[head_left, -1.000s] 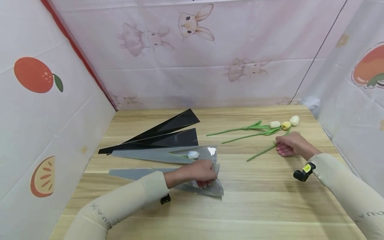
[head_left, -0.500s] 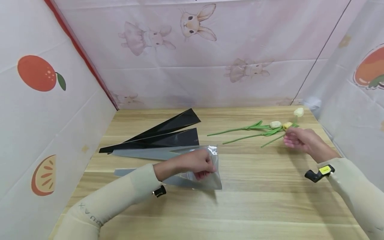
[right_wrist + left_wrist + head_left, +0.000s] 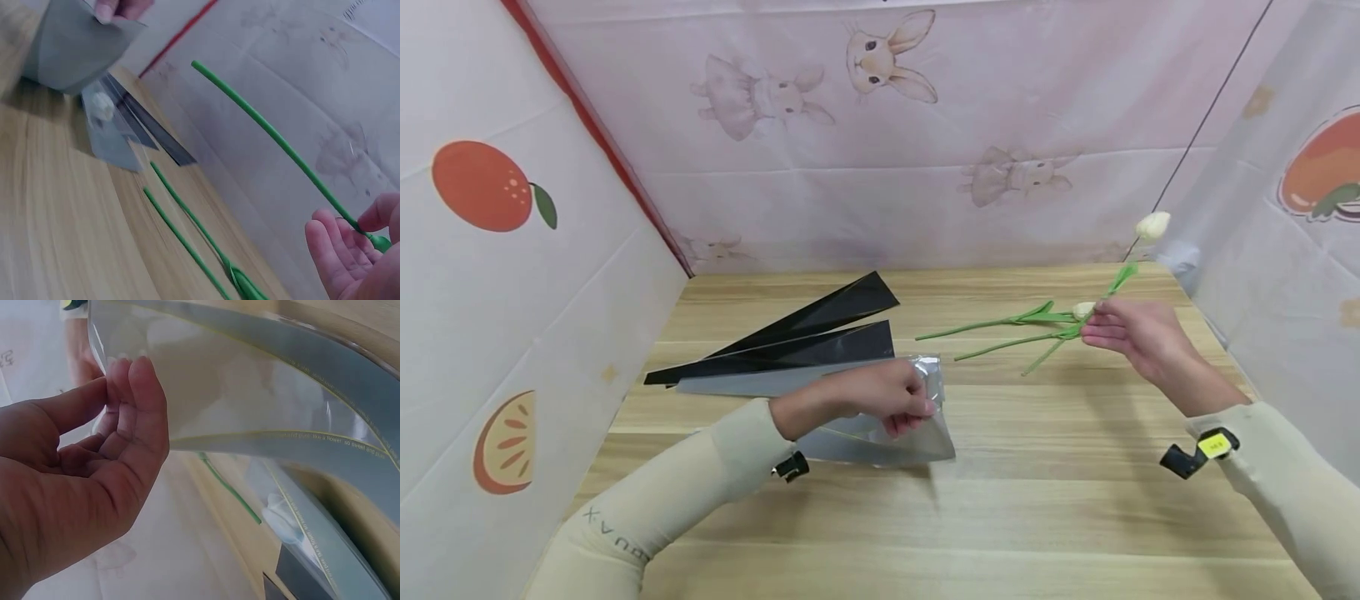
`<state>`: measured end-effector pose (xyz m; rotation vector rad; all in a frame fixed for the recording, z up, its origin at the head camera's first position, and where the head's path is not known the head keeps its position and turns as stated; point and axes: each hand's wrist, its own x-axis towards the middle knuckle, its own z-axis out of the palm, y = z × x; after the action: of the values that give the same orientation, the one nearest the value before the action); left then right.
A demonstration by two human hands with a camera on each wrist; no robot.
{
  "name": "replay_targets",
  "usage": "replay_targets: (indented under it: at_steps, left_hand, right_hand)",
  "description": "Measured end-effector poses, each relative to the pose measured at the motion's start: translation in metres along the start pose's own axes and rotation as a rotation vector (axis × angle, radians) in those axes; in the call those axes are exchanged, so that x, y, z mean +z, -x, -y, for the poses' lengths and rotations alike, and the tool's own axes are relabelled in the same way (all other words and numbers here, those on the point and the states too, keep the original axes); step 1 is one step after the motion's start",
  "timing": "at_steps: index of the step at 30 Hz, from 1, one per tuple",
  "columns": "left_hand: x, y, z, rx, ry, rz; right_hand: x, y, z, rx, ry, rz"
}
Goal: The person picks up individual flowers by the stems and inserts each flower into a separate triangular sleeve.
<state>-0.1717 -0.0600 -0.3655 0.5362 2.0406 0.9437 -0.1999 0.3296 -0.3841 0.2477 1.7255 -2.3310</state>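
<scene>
My left hand (image 3: 891, 396) pinches the wide edge of a grey flower wrapping sleeve (image 3: 921, 446) with a clear front. In the left wrist view this sleeve (image 3: 212, 381) stretches rightward from thumb and fingertips. My right hand (image 3: 1138, 337) pinches the green stem of a white artificial tulip (image 3: 1153, 225), its bloom raised above the far table edge. The stem's lower end (image 3: 262, 122) sticks out past the fingers in the right wrist view. Behind that hand, another white tulip (image 3: 1082, 311) lies on the table beside a second stem (image 3: 1000, 347), whose bloom is hidden.
Another grey sleeve (image 3: 745, 383) lies left of centre, with a pale tulip (image 3: 281, 519) in it. Two black sleeves (image 3: 831, 343) fan out behind it. Printed curtains (image 3: 880, 192) enclose the wooden table (image 3: 1037, 500) at the back and both sides.
My right hand has lifted the white tulip off the table, tilting its bloom upward. My left hand has raised the grey sleeve's wide edge and shifted slightly left and away from me.
</scene>
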Motion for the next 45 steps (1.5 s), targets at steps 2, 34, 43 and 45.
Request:
replay_targets:
  at_steps: [2,34,43,45]
  left_hand:
    - [-0.001,0.001,-0.002,0.003,0.003,0.005]
    - [-0.015,0.005,-0.011,0.084,0.065,0.078]
    - [-0.014,0.002,-0.01,0.104,0.061,0.09]
    - [-0.013,0.001,-0.009,0.102,0.062,0.089]
  right_hand:
    - [0.011,0.003,0.0,-0.026,0.021,0.017]
    - [0.107,0.022,0.013,-0.387,0.007,0.161]
    - [0.114,0.021,0.006,-0.377,-0.01,0.164]
    - [0.116,0.021,0.004,-0.368,-0.01,0.157]
